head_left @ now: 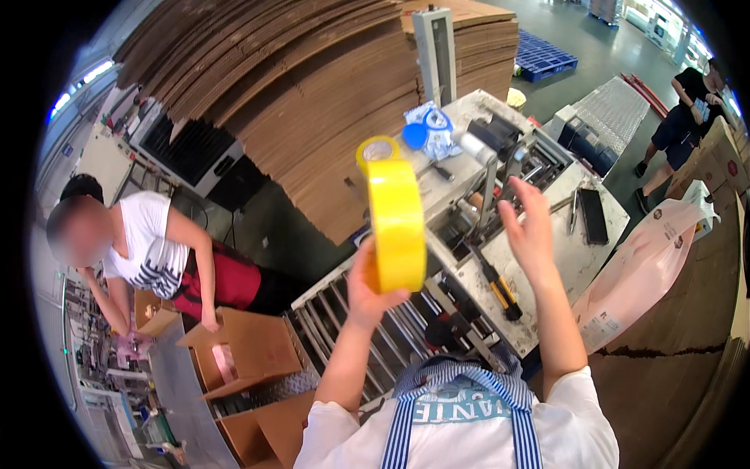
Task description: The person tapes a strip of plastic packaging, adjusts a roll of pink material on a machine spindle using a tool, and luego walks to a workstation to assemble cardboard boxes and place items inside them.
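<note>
A large roll of yellow packing tape [400, 227] is held up in front of me, with my left hand [369, 285] closed on its lower left side. My right hand [529, 227] is raised over the carton-sealing machine [488, 176], fingers apart and holding nothing. Just behind the held roll stands a second yellow tape roll [378, 150] on the machine's left side. Below my right hand, a yellow-and-black utility knife [501, 288] lies on the machine's pale top. A black phone [593, 216] lies to the right, with a pen [573, 212] beside it.
Stacked flat cardboard [312, 102] rises behind the machine. Metal rollers [398, 332] run below my hands. At left, a co-worker [156, 250] touches an open carton [250, 348]. A pinkish plastic bag [644, 266] lies on cardboard at right. Another person [678, 133] stands farther off.
</note>
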Action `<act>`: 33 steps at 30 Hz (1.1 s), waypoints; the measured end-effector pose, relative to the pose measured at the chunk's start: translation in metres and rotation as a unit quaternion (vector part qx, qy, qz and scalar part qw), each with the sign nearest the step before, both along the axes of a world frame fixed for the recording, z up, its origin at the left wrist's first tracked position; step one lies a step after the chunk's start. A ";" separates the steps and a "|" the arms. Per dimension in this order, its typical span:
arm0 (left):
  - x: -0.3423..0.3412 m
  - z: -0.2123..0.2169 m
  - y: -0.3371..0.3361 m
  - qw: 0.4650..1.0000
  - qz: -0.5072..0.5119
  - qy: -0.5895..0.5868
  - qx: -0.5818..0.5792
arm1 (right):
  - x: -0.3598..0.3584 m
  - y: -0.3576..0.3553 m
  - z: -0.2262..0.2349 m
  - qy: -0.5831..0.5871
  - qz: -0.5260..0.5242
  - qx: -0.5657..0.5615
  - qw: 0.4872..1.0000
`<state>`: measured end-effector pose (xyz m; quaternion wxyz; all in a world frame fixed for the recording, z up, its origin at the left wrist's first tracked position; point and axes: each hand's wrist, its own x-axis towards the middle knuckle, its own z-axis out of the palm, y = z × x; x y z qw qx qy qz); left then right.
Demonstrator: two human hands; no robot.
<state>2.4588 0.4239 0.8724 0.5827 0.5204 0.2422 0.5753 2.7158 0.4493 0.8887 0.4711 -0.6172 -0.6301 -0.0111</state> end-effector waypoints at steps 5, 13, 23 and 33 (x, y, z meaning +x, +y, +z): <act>-0.012 0.030 0.071 0.998 0.028 -0.004 0.063 | -0.008 0.030 -0.013 0.065 -0.009 -0.026 0.998; -0.007 0.050 0.211 0.996 -0.052 -0.002 0.072 | -0.050 0.016 -0.021 -0.002 0.139 0.022 0.990; 0.074 0.002 0.267 0.910 -0.376 -0.145 -0.096 | -0.046 0.014 -0.023 0.081 0.165 0.002 0.983; 0.089 -0.015 0.277 0.900 -0.404 -0.107 -0.125 | -0.040 0.021 -0.023 0.098 0.191 0.005 0.977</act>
